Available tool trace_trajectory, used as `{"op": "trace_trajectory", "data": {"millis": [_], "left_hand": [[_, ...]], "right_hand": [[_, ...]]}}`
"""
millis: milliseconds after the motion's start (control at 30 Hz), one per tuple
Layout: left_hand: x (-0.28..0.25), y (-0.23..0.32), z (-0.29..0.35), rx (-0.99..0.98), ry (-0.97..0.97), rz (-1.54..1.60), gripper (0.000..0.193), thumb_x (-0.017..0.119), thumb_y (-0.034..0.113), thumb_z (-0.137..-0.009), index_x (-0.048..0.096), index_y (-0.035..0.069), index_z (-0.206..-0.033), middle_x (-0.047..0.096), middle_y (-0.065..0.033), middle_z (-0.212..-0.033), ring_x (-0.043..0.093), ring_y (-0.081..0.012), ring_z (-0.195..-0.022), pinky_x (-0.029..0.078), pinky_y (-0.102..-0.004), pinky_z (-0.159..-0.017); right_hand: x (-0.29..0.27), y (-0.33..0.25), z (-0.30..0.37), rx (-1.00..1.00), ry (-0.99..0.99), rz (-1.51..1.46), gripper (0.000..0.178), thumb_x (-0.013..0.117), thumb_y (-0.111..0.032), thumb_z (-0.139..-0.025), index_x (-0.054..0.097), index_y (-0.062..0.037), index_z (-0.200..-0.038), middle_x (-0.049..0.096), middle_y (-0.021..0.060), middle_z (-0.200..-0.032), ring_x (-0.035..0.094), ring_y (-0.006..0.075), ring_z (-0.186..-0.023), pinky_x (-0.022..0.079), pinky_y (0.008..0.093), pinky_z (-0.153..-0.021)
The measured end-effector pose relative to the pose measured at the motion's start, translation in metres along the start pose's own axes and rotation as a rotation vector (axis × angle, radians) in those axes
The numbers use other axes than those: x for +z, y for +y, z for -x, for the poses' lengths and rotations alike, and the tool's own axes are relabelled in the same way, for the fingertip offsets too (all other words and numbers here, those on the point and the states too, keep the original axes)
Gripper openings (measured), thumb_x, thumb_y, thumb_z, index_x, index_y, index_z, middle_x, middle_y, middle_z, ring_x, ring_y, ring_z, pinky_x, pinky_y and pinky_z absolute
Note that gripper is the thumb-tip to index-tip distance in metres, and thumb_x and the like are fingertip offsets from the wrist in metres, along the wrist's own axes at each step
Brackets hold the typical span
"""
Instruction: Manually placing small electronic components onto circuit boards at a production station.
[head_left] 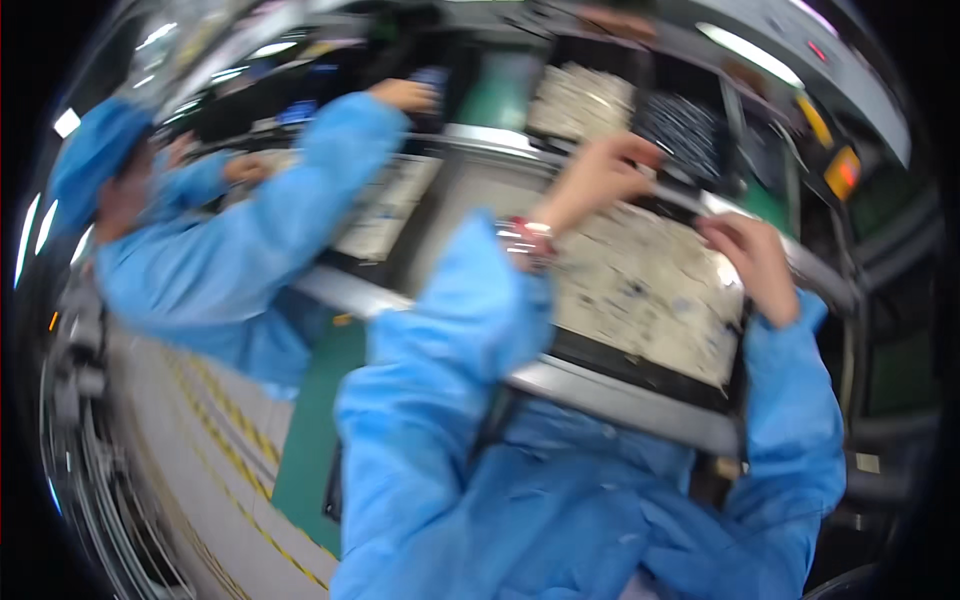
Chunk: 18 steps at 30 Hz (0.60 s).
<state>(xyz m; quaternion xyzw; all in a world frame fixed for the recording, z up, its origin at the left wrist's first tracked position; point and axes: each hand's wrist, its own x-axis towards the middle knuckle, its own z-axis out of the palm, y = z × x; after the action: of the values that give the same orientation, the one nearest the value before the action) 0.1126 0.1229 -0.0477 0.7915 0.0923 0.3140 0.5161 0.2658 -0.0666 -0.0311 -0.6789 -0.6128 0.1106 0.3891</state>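
Note:
A cream-coloured flat panel (640,300) with small dark and bluish spots lies in a black tray-like frame (640,368) before me. Over its far edge is my left hand (603,180), a red and silver bracelet at the wrist. Its fingers are curled together at the tips; motion blur hides what they pinch, if anything. My right hand (755,262) is at the panel's far right corner. Thumb and fingers there are bent toward each other, and any small thing between them cannot be made out.
Beyond the panel stand a bin of pale small parts (583,100) and a bin of dark shiny parts (685,130). A metal rail (630,395) runs along the near side. To my left a co-worker in blue (230,250) reaches over another pale panel (385,210).

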Motion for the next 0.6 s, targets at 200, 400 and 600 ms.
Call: {"op": "trace_trajectory", "data": {"millis": [200,400,600], "left_hand": [[0.010,-0.019,0.018,-0.165,-0.101,0.129,0.018,0.060,0.007,-0.086,0.064,-0.002,-0.100,0.065,-0.0058,-0.097,0.060,-0.0103,-0.083,0.045,-0.0213,-0.072],[0.021,-0.018,0.041,-0.299,-0.209,0.379,0.023,0.060,-0.001,-0.083,0.064,-0.003,-0.105,0.063,-0.0081,-0.107,0.061,-0.0138,-0.093,0.048,-0.0257,-0.085],[0.014,-0.017,0.052,-0.405,-0.187,0.410,0.027,0.061,0.000,-0.083,0.061,-0.002,-0.109,0.063,-0.0087,-0.110,0.061,-0.0130,-0.096,0.048,-0.0248,-0.084]], "right_hand": [[0.017,0.011,0.036,-0.159,-0.099,0.117,0.016,0.063,-0.002,-0.079,0.063,-0.0012,-0.095,0.063,0.0121,-0.086,0.062,0.0267,-0.084,0.049,0.0329,-0.075],[0.038,0.023,0.064,-0.084,-0.226,0.162,0.015,0.065,-0.003,-0.076,0.064,-0.0040,-0.090,0.062,0.0088,-0.083,0.059,0.0271,-0.082,0.045,0.0349,-0.076],[0.046,0.033,0.068,-0.091,-0.213,0.097,0.012,0.067,-0.002,-0.072,0.062,-0.0039,-0.084,0.060,0.0080,-0.081,0.056,0.0266,-0.080,0.043,0.0357,-0.075]]}}
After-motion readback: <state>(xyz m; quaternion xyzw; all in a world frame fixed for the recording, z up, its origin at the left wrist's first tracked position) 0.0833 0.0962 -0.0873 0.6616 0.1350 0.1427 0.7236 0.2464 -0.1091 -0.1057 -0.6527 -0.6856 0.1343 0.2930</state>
